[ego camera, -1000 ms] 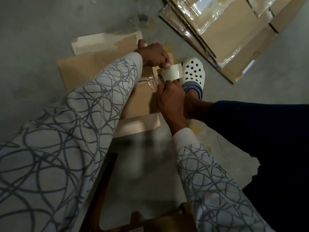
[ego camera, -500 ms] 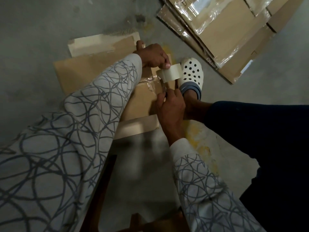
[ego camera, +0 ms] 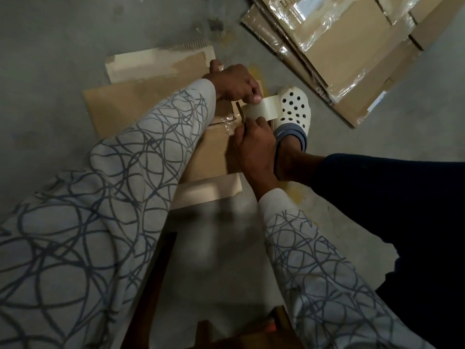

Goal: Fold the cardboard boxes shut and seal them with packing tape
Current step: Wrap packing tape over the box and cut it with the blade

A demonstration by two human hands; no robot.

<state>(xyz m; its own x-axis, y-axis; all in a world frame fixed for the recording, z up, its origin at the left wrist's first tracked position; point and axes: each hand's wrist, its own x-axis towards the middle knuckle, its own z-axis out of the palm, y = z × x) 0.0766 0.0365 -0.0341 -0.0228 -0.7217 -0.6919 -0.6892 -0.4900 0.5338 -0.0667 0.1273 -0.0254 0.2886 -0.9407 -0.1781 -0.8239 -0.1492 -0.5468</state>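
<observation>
Grey concrete floor (ego camera: 63,46) is spread under a flattened box (ego camera: 151,102) beneath both hands. Tape (ego camera: 261,110) is pinched between them: the left hand (ego camera: 236,84) grips its far edge, the right hand (ego camera: 254,144) its near edge.

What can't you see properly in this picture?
Head view only:
- Tape roll: mostly covered by the left hand and right hand.
- Cardboard box: its middle hidden by the left sleeve.
- Stack of flat boxes: cut off by the top edge.
</observation>
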